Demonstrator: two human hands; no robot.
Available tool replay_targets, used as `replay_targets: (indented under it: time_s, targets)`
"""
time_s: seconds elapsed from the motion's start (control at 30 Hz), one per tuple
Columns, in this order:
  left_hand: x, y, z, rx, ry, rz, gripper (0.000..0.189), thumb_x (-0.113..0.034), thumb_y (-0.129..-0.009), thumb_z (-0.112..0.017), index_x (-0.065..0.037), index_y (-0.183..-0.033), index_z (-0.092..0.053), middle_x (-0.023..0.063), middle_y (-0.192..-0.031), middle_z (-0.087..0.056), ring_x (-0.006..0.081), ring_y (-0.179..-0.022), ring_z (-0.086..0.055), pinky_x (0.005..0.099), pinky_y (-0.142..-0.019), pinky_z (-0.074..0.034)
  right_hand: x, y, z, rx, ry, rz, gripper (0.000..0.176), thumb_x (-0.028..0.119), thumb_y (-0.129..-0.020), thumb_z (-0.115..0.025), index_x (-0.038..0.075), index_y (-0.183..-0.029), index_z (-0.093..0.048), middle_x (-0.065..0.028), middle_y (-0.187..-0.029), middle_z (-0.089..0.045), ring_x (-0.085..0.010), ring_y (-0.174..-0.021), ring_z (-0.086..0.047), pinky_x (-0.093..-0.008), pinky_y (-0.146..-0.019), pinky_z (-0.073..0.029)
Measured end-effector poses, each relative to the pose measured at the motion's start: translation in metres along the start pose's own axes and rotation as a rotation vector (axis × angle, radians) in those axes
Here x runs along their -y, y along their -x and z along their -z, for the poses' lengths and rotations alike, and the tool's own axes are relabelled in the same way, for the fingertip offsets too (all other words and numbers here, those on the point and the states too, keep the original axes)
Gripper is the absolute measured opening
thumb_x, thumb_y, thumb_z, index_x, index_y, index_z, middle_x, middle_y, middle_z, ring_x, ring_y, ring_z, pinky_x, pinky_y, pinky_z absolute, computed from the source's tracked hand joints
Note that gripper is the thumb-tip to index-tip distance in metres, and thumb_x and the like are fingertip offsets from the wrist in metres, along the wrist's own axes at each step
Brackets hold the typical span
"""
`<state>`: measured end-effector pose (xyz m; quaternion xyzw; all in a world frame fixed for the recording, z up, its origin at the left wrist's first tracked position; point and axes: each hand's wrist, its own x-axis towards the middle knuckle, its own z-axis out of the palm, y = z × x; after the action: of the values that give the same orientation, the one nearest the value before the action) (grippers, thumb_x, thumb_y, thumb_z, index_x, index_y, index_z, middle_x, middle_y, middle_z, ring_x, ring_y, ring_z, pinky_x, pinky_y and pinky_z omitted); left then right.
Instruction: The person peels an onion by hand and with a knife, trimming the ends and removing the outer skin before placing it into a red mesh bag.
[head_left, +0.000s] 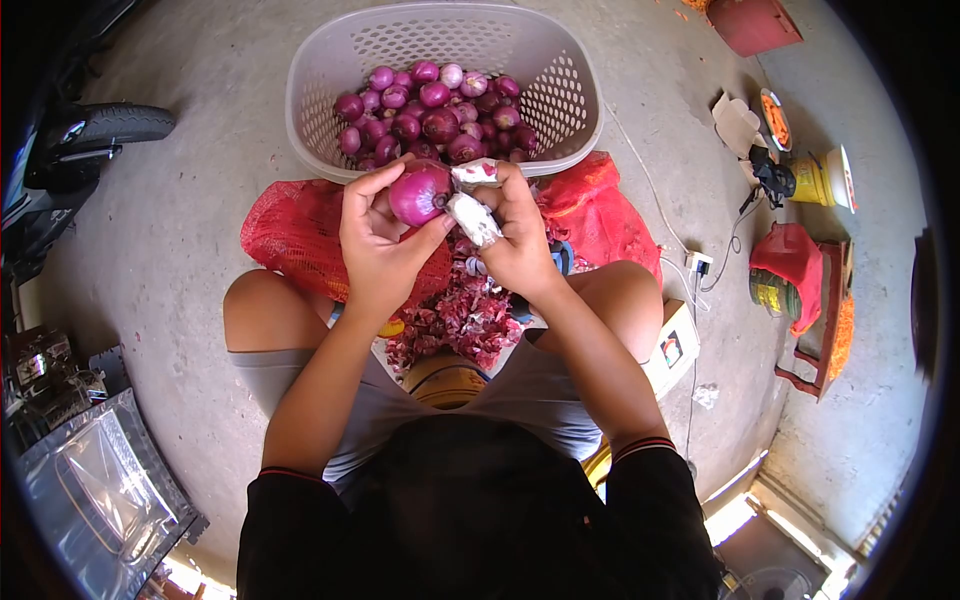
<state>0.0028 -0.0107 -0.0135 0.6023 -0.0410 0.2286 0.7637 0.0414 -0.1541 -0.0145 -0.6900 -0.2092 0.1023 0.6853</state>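
Observation:
A red onion (419, 192) with a shiny purple skin is held in my left hand (385, 235), the fingers and thumb wrapped round its side. White wrapping (473, 220) covers the thumb and a finger of my right hand (520, 235). Those wrapped tips meet at the onion's dark end, pinching there; any small piece of skin between them cannot be made out. Just beyond my hands stands a grey perforated basket (575, 70) holding many red onions (440, 125). Below my hands, between the knees, lies a heap of loose onion skins (460, 325).
Red mesh sacks (290, 235) lie on both sides before the basket. A motorcycle tyre (125, 123) stands at the left. On the right are a power socket with cord (699, 264), a white box (675, 350), a yellow bucket (815, 180) and a red-cloth-covered container (790, 265).

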Motion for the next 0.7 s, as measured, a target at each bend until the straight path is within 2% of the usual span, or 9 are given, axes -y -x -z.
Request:
replay_targets:
  time_s: [0.37, 0.47, 0.5, 0.53, 0.7]
  targets:
    - [0.0, 0.002, -0.002, -0.017, -0.041, -0.029, 0.06, 0.012, -0.07, -0.07, 0.001, -0.121, -0.04, 0.0203, -0.127, -0.045, 0.0246, -0.111, -0.054, 0.0353, -0.094, -0.048, 0.001, 0.0, -0.002, -0.037, 0.115, 0.049, 0.044, -0.005, -0.078, -0.058, 0.003, -0.116, -0.038, -0.0144, -0.092, -0.065, -0.0189, -0.084, -0.062, -0.0302, -0.076, -0.047]
    - [-0.006, 0.005, -0.003, 0.027, -0.032, -0.062, 0.061, 0.013, -0.07, -0.069, 0.001, -0.122, -0.04, 0.0208, -0.128, -0.045, 0.0249, -0.112, -0.053, 0.0358, -0.094, -0.047, -0.005, -0.004, 0.001, -0.135, 0.068, 0.01, 0.043, -0.007, -0.078, -0.056, 0.003, -0.116, -0.038, -0.0122, -0.091, -0.063, -0.0165, -0.085, -0.059, -0.0283, -0.077, -0.046]
    - [-0.007, 0.006, -0.003, 0.053, -0.026, -0.082, 0.06, 0.013, -0.07, -0.069, 0.001, -0.122, -0.04, 0.021, -0.128, -0.045, 0.0249, -0.113, -0.053, 0.0359, -0.094, -0.047, 0.004, -0.011, 0.003, -0.167, -0.057, -0.04, 0.042, -0.009, -0.08, -0.053, 0.004, -0.117, -0.038, -0.0085, -0.093, -0.061, -0.0137, -0.089, -0.056, -0.0249, -0.078, -0.044]
    - [-0.007, 0.006, -0.003, 0.069, -0.01, -0.065, 0.06, 0.013, -0.07, -0.068, 0.001, -0.122, -0.04, 0.0212, -0.128, -0.045, 0.0251, -0.113, -0.053, 0.0362, -0.094, -0.047, 0.007, -0.011, 0.012, -0.141, -0.099, -0.109, 0.038, -0.008, -0.083, -0.051, 0.005, -0.117, -0.039, -0.0055, -0.095, -0.06, -0.0113, -0.092, -0.054, -0.0229, -0.078, -0.042]
    - [-0.006, 0.0, 0.002, 0.069, 0.067, 0.016, 0.057, 0.01, -0.074, -0.066, 0.0, -0.124, -0.04, 0.0216, -0.129, -0.046, 0.0242, -0.115, -0.051, 0.0362, -0.096, -0.045, 0.02, -0.003, 0.023, -0.01, -0.291, -0.135, 0.039, 0.0, -0.087, -0.055, 0.006, -0.122, -0.038, -0.0066, -0.097, -0.061, -0.0088, -0.089, -0.054, -0.0225, -0.076, -0.042]
